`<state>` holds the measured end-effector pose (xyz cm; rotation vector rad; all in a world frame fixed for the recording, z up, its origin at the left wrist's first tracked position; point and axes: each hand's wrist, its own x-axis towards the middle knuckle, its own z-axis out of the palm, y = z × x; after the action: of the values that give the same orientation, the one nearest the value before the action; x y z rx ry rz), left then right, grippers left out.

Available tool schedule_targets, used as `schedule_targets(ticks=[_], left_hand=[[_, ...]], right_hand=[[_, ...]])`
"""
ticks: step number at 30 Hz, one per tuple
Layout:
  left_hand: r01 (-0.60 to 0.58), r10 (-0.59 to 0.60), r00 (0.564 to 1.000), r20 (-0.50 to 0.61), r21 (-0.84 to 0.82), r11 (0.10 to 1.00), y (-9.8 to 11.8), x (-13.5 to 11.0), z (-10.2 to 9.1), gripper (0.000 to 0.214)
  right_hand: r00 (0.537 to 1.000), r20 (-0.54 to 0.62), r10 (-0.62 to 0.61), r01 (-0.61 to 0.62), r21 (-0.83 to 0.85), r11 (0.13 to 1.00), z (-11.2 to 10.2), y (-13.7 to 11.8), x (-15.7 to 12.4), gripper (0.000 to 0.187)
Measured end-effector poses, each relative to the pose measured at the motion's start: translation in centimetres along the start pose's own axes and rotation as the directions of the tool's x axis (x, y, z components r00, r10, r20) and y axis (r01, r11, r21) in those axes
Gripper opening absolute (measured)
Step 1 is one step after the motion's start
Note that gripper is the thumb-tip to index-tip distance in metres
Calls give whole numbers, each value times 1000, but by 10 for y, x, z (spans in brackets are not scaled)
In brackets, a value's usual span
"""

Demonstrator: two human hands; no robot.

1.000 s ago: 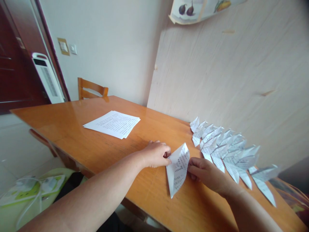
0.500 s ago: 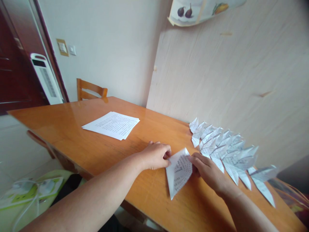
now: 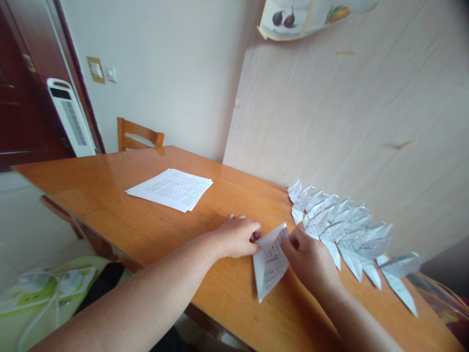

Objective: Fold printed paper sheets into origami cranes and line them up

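Between my hands, near the front edge of the table, is a folded sheet of printed paper point(image 3: 270, 266), kite-shaped with a pointed top and bottom. My left hand point(image 3: 240, 236) is closed, pinching the paper's left edge between thumb and curled fingers. On the opposite side, my right hand point(image 3: 309, 254) is closed with its thumb at the upper right edge of the paper; its other fingertips are hidden. Several folded paper pieces point(image 3: 337, 220) with upright points stand in rows to the right. One more folded piece point(image 3: 399, 281) lies at the near end.
A stack of printed sheets point(image 3: 170, 189) lies on the orange wooden table point(image 3: 102, 195), left of my hands. A wooden chair point(image 3: 139, 134) stands at the far side. A pale wooden board point(image 3: 311, 112) borders the right. A power strip point(image 3: 47, 288) with cables sits low at left.
My right hand has rotated and curled more, its thumb now over the upper right edge of the folded paper. My left hand keeps its pinch, almost unmoved.
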<state>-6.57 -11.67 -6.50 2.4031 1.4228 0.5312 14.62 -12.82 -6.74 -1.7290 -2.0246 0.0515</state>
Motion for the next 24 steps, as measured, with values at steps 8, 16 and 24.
schedule_targets(ticks=[8,16,24], left_hand=[[3,-4,1000,9,16,1000,1,0,-1,12],[20,-20,1000,15,-13,1000,0,0,0,14],[23,-23,1000,6,-16,1000,0,0,1,15]], right_hand=[[991,137,16,-63,351,934,-9,-1,3,37],[893,444,71,-296,462,836,-33,24,5,21],[771,618,-150,-275,537,798,-28,25,1,11]])
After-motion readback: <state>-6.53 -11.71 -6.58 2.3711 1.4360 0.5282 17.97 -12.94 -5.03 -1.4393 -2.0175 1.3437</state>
